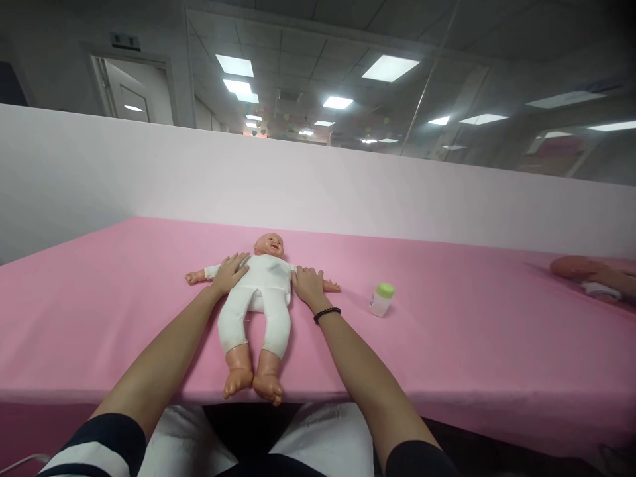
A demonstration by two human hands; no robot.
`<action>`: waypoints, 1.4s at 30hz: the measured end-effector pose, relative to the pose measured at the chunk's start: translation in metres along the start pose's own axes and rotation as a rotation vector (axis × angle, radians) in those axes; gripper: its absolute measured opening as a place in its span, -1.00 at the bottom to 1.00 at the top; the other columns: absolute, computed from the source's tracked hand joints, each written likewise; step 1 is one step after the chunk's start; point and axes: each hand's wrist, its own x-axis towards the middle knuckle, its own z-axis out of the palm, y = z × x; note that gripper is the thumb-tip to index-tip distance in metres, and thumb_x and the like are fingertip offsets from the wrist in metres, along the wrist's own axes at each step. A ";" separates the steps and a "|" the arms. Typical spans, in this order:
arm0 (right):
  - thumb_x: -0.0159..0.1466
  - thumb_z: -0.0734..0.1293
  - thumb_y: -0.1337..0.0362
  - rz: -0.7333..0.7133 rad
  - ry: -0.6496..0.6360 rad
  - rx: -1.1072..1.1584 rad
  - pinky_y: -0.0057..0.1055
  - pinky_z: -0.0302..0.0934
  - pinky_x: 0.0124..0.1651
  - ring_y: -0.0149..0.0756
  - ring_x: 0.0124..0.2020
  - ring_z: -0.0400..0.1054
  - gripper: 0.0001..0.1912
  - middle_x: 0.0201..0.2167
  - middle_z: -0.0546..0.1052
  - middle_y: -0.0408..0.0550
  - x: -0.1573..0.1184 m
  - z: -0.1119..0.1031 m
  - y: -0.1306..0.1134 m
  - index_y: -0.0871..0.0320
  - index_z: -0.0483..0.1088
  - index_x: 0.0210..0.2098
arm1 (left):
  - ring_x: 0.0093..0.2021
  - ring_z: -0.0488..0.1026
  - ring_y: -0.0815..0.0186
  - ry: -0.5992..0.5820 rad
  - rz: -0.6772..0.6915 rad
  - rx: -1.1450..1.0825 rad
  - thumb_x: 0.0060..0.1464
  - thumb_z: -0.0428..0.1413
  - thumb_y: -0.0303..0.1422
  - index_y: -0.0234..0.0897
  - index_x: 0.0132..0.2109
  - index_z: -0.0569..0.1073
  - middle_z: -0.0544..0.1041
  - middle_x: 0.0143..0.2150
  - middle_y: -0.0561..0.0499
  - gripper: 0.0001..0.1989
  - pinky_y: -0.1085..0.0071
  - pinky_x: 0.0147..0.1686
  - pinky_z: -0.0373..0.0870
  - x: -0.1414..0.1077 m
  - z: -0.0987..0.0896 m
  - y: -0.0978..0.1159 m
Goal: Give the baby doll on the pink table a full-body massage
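Observation:
A baby doll (268, 273) with a white cloth body lies on its back on the pink-covered table (447, 344), its feet toward me at the front edge. My left hand (231, 273) rests flat at the doll's shoulder and upper arm on the left side, fingers stretched out. On the other side, my right hand (309, 283) lies over the doll's other upper arm, its fingers extended and slightly bent. Neither hand appears to grip anything. To the right of my right hand stands a small clear bottle (381, 301) with a green lid.
Another doll (591, 273) lies at the far right of the table, with what looks like a hand or arm over it. A low white wall (318, 189) runs along the back, topped by glass. A door (132, 93) shows behind it at left.

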 end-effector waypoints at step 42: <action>0.50 -0.02 0.27 -0.130 -0.027 0.170 0.15 -0.17 0.38 -0.07 0.23 0.29 -0.52 0.17 0.49 0.17 -0.002 -0.003 -0.001 0.07 0.26 0.31 | 0.22 0.44 -0.02 0.005 0.012 0.038 0.28 -0.13 -0.04 -0.34 0.28 0.42 0.50 0.27 -0.20 -0.37 0.00 0.33 0.16 0.001 0.000 -0.001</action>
